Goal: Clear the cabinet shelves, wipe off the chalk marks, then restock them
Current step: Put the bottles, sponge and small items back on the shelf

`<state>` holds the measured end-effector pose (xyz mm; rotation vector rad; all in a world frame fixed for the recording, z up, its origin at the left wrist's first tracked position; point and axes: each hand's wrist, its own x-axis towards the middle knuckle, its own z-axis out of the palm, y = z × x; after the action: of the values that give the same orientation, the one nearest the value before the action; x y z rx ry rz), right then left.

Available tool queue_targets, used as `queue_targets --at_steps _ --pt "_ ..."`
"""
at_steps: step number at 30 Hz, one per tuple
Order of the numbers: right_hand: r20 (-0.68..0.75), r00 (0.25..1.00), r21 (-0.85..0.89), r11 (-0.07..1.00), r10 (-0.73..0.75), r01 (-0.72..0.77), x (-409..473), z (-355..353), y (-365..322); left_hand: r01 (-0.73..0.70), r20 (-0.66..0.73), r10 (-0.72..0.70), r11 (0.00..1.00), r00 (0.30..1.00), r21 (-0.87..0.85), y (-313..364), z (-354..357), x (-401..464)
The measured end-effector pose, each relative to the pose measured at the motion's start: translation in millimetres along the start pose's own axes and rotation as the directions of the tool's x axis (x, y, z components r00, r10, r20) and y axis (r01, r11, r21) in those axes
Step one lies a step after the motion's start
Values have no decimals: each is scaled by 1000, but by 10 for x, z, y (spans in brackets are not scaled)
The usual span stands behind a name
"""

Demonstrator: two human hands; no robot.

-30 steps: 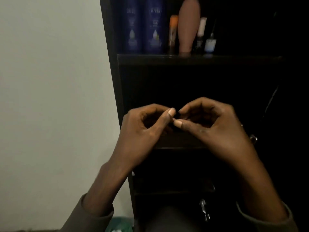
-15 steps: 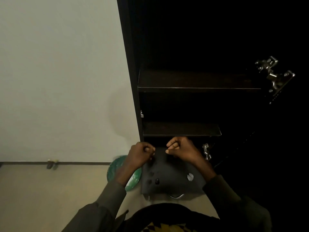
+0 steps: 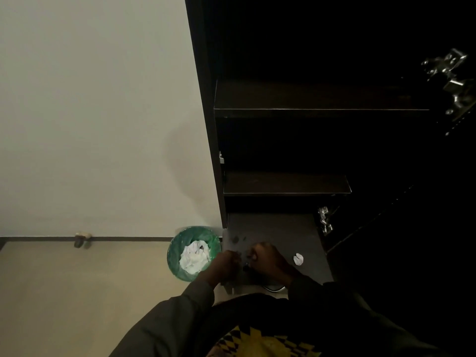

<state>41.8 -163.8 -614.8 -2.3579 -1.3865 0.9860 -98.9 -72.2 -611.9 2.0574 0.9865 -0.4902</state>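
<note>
The dark cabinet stands open with two bare shelves, an upper one point(image 3: 322, 109) and a shorter lower one point(image 3: 286, 192). Its bottom panel point(image 3: 283, 228) carries a few dull smudges point(image 3: 235, 238) near the left edge. My left hand point(image 3: 226, 261) and my right hand point(image 3: 265, 256) hover close together over the front of that panel, fingers curled inward. It is too dark to tell whether they pinch anything. A small crumpled white wad point(image 3: 298, 259) lies on the panel just right of my right hand.
A green bin point(image 3: 177, 251) with crumpled white tissue inside stands on the floor against the cabinet's left side. Metal door hinges show at the upper right point(image 3: 449, 73) and lower right point(image 3: 325, 220). A pale wall fills the left, with a small doorstop point(image 3: 82, 239) at the skirting.
The view has tipped from the stocked upper shelf down to the cabinet's bottom. Both hands dropped together from chest height to just above the bottom panel, staying fingertip to fingertip.
</note>
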Motion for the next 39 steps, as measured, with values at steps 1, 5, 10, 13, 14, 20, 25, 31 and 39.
queue_targets --at_steps 1,5,10,13,14,20,25,31,39 --pt "11 1000 -30 999 -17 18 20 42 -7 -1 11 1 1000 1000 -6 -4 11 24" --pt "35 995 -98 991 -92 95 100 155 23 7 29 -7 1000 1000 -15 -117 51 145" --pt "86 991 -159 980 -104 117 167 177 -9 -37 20 36 999 999 9 -216 38 209" --pt "83 991 -168 979 -104 116 190 158 5 -63 34 62 998 997 5 -233 23 246" --pt "62 993 -154 982 -97 106 193 159 21 -79 35 78 997 996 5 -228 12 230" --pt "-99 995 81 996 -23 31 170 -147 -132 -176 -72 167 972 983 -154 -212 -138 212" --pt "-212 974 394 919 82 8 129 -580 -227 -270 -204 216 917 955 -294 122 -446 118" --pt "-399 917 496 841 0 216 -201 -1489 -620 -482 -469 278 781 838 -398 759 -996 -236" --pt "-575 805 449 766 -147 461 -977 -2746 -1282 -755 -654 415 518 632 -401 1605 -1857 -1116"
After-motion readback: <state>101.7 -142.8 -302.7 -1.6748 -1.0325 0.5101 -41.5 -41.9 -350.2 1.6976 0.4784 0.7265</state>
